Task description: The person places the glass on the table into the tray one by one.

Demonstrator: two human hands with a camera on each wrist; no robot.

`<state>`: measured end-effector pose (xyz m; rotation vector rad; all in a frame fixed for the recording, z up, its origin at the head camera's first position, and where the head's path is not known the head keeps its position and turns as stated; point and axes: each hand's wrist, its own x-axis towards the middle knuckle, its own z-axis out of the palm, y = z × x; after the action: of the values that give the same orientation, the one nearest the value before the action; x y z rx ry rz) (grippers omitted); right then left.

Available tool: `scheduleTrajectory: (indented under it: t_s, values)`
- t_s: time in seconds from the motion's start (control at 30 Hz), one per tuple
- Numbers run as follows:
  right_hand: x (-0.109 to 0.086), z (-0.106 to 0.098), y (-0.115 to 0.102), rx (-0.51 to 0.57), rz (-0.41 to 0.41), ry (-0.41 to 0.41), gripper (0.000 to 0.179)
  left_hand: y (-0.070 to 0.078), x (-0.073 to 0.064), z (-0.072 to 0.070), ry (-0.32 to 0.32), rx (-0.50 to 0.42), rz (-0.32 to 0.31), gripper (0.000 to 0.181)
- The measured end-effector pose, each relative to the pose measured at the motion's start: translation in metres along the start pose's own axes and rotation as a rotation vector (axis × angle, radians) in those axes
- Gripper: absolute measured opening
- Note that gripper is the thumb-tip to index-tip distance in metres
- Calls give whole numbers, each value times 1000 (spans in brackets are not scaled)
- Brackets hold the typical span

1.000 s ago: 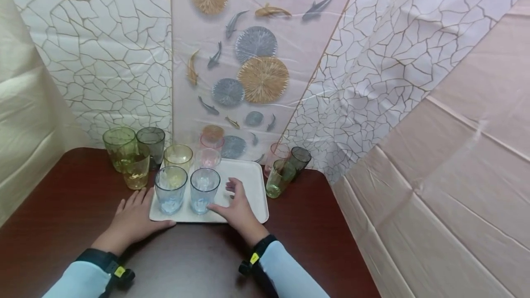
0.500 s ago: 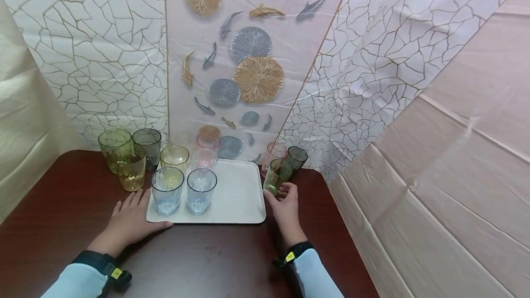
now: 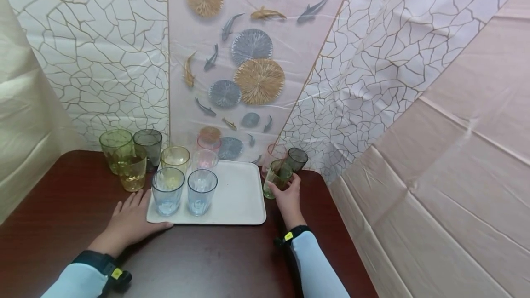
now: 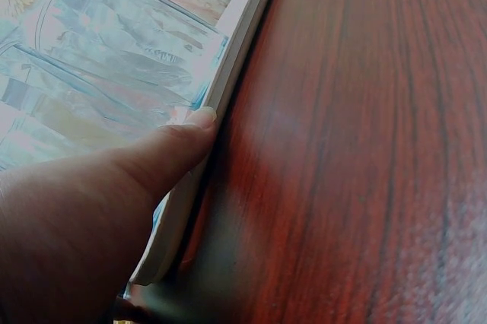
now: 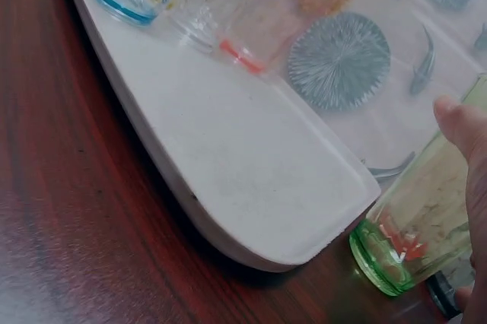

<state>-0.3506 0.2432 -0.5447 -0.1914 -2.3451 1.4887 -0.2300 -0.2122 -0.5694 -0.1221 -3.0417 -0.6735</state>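
The dark desk (image 3: 198,261) stretches broadly before the white tray (image 3: 240,192), whose right half offers room up to its edge. The left grip (image 3: 131,220) lies spread, thumb along the tray's front edge. The right grip (image 3: 289,200) holds the green glass (image 3: 273,176) just outside the tray's right edge, near a pink glass (image 3: 273,153).

Soft, even light is brightening the head view, with a pale sheen spreading over the counter (image 3: 198,261) at 6 o'clock. In the left wrist view, glare is washing out a glass (image 4: 137,35) at 10 o'clock. The right wrist view is looking dimmer, a dark shadow lying beneath the tray (image 5: 228,157) at 6 o'clock.
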Motion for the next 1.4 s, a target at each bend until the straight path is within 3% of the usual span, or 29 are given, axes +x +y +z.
scheduleTrajectory:
  t_s: [0.17, 0.47, 0.8, 0.93, 1.1, 1.4]
  values:
    - [5, 7, 2, 34, -18, -13, 107, 1, -1, -1, 2, 1, -1, 141]
    - [4, 9, 5, 31, -16, 5, 94, 1, -1, -1, -3, 6, 2, 141]
    - [8, 8, 5, 41, -40, 9, 94, 0, 1, 5, 3, 8, 0, 143]
    - [5, 10, -7, 69, -78, 14, 92, 1, 1, 4, 2, 2, 1, 143]
    - [-1, 21, -36, 83, -94, -41, 91, 0, 0, 2, 4, 2, -4, 143]
    - [7, 69, -73, 73, -87, -138, 98, -2, 3, 5, 0, -8, -6, 143]
